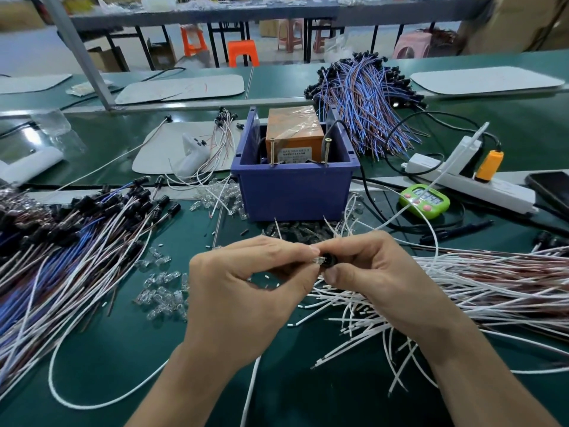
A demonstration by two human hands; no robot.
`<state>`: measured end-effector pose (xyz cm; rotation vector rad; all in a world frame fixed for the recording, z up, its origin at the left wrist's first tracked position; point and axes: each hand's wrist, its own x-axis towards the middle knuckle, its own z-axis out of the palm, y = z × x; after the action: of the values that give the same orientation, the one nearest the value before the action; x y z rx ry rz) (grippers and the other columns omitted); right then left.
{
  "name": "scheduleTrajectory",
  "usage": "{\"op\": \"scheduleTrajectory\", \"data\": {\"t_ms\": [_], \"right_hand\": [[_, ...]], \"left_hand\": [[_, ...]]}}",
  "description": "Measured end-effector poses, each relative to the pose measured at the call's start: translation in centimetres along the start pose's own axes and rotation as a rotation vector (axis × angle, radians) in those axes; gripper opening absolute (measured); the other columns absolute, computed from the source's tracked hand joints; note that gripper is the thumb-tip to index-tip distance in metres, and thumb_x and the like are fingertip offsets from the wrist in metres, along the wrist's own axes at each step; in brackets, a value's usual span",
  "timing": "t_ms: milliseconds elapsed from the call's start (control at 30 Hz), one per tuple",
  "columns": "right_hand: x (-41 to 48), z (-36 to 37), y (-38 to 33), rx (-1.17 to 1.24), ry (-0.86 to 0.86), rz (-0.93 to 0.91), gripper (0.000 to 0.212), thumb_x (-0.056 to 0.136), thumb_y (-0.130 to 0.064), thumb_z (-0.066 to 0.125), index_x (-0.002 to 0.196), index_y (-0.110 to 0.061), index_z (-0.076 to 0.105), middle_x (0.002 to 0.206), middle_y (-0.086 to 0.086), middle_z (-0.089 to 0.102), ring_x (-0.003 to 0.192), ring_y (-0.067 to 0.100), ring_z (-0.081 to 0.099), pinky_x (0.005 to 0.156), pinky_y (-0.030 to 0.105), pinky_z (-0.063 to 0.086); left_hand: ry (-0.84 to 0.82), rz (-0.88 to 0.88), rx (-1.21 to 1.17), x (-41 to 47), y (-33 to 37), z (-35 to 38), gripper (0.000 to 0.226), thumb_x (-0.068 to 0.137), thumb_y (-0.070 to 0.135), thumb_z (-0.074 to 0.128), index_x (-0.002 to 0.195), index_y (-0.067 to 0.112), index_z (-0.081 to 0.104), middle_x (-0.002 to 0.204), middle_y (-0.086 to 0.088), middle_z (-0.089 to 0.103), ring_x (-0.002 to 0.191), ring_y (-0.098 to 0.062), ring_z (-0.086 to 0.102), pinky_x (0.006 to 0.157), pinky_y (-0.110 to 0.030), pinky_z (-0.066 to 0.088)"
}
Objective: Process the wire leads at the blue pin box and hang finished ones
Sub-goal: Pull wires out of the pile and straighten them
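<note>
The blue pin box point(295, 192) stands mid-table with an orange block point(292, 131) and two upright screws inside. In front of it my left hand point(246, 291) pinches a small clear bulb point(318, 260) between thumb and forefinger. My right hand point(378, 272) pinches a black socket point(331, 261) that meets the bulb. White and brown wire leads point(462, 291) fan out under and to the right of my right hand. Loose clear bulbs point(163, 291) lie left of my left hand.
A pile of leads with black sockets point(61, 235) covers the left side. A blue-and-brown lead bundle point(366, 100) lies behind the box. A green timer point(425, 200), a white power strip point(468, 180) and a phone point(551, 186) sit at the right.
</note>
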<state>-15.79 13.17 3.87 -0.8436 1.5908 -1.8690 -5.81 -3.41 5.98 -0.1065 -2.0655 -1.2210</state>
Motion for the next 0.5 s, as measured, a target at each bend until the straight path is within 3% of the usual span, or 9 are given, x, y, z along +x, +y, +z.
{"op": "scheduleTrajectory", "data": {"t_ms": [233,400,500], "right_hand": [[0.23,0.46,0.15,-0.096,0.090,-0.028,0.032,0.083,0.003,0.064,0.106,-0.013,0.080,0.098,0.021,0.078,0.095,0.027,0.074,0.090,0.041,0.059],[0.33,0.25,0.50,-0.182,0.054,-0.038,0.035,0.086,0.002,0.063,0.111,-0.016,0.079,0.101,0.014,0.079,0.102,0.037,0.073,0.092,0.050,0.057],[0.30,0.25,0.41,-0.200,-0.001,-0.053,0.036,0.089,0.005,0.062,0.113,-0.016,0.078,0.106,0.007,0.079,0.107,0.031,0.074,0.095,0.043,0.059]], "left_hand": [[0.041,-0.170,0.014,-0.30,-0.05,0.51,0.019,0.070,0.017,0.088,0.079,0.033,0.082,0.071,0.021,0.075,0.059,-0.003,0.073,0.059,-0.016,0.056],[0.009,-0.208,-0.017,-0.20,-0.14,0.58,0.019,0.070,0.017,0.086,0.078,0.033,0.082,0.070,0.020,0.075,0.060,-0.003,0.073,0.059,-0.014,0.055],[-0.014,-0.187,-0.002,-0.31,-0.28,0.60,0.022,0.070,0.016,0.087,0.079,0.035,0.081,0.073,0.023,0.075,0.063,-0.001,0.073,0.061,-0.012,0.055]]}}
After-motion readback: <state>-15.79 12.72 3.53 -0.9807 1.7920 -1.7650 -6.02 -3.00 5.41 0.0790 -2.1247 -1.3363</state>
